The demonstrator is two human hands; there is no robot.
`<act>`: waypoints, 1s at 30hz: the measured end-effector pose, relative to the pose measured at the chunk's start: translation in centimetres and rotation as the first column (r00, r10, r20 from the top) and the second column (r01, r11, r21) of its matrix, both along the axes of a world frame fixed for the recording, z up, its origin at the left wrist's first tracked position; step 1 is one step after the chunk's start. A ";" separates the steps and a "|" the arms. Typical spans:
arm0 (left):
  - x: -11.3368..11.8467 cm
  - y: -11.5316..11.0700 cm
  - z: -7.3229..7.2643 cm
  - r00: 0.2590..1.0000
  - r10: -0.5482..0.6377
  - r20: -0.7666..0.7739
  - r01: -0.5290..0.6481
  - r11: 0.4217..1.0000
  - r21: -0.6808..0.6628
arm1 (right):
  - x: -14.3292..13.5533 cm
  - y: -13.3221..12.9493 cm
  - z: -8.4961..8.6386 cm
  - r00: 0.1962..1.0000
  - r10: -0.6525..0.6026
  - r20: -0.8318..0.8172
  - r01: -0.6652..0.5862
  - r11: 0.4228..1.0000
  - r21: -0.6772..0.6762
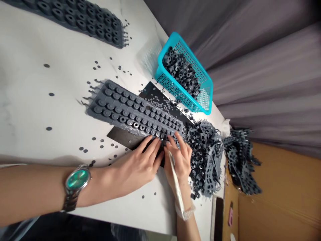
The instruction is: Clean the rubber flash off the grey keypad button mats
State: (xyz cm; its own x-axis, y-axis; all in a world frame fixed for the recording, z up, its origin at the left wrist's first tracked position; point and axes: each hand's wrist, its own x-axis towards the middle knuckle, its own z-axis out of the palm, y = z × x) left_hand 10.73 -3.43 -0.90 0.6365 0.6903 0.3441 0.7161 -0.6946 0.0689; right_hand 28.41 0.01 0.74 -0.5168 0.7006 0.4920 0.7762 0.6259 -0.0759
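A dark grey moulded rubber sheet point(132, 107) with rows of round raised studs lies slantwise on a black mat point(122, 137). My left hand point(140, 162), with a green-faced watch at the wrist, rests its outstretched fingers on the sheet's near edge. Close beside it, my right hand point(179, 160) grips a slim white-handled tool point(177, 184) whose working tip is hidden by the fingers. The right fingertips touch the sheet near its right end. A few studs by the near edge show open rings.
A turquoise basket point(160, 65) holds many small rubber rings. Beyond my right hand lie a heap of loose rings point(197, 164) and torn rubber webbing point(213, 157). Another studded sheet point(87, 23) sits at upper left. Small dark discs are scattered around. A cardboard box point(276, 201) stands at right.
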 end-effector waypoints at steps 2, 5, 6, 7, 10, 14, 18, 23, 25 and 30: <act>0.1 0.0 0.0 1.000 0.006 0.018 -0.006 1.000 0.006 | -0.4 -0.3 0.1 0.998 0.047 0.044 -0.047 0.999 -0.008; 0.2 0.1 0.0 0.999 0.020 0.034 -0.021 1.000 0.010 | -0.5 -0.4 0.0 0.996 0.060 0.065 -0.059 0.998 -0.028; 0.2 0.1 0.0 0.999 0.022 0.032 -0.022 1.000 0.010 | -0.5 -0.4 0.0 0.996 0.060 0.069 -0.057 0.998 -0.039; 0.2 0.2 0.0 0.999 0.022 0.031 -0.022 1.000 0.011 | -0.5 -0.3 0.0 0.995 0.063 0.071 -0.060 0.997 -0.045; 0.2 0.1 -0.1 0.999 0.014 0.030 -0.015 1.000 0.013 | -0.4 -0.3 0.1 0.993 0.090 0.071 -0.087 0.995 -0.053; 0.2 0.1 0.0 0.999 0.011 0.032 -0.011 1.000 0.011 | -0.4 -0.2 0.3 0.990 0.113 0.081 -0.109 0.993 -0.054; 0.1 0.0 0.1 1.000 0.008 0.017 -0.008 1.000 0.009 | -0.4 0.0 0.3 0.987 0.109 0.121 -0.105 0.994 -0.035; -0.1 0.2 0.4 1.000 0.001 0.009 -0.001 1.000 0.011 | -0.8 -0.1 0.6 0.977 0.108 0.183 -0.098 0.993 -0.064; -0.2 0.2 0.5 1.000 -0.009 -0.006 0.009 1.000 0.011 | -0.8 0.1 0.6 0.972 0.124 0.201 -0.113 0.991 -0.066; -0.2 0.2 0.5 1.000 -0.012 -0.025 0.012 1.000 0.004 | 0.2 1.3 0.0 1.000 -0.015 0.028 0.012 0.995 0.096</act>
State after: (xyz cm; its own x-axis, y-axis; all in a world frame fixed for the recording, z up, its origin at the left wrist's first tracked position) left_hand 10.51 -3.23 -0.38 0.6534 0.6810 0.3305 0.7090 -0.7036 0.0480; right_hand 28.64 1.33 0.70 -0.5222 0.6580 0.5425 0.7857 0.6186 0.0060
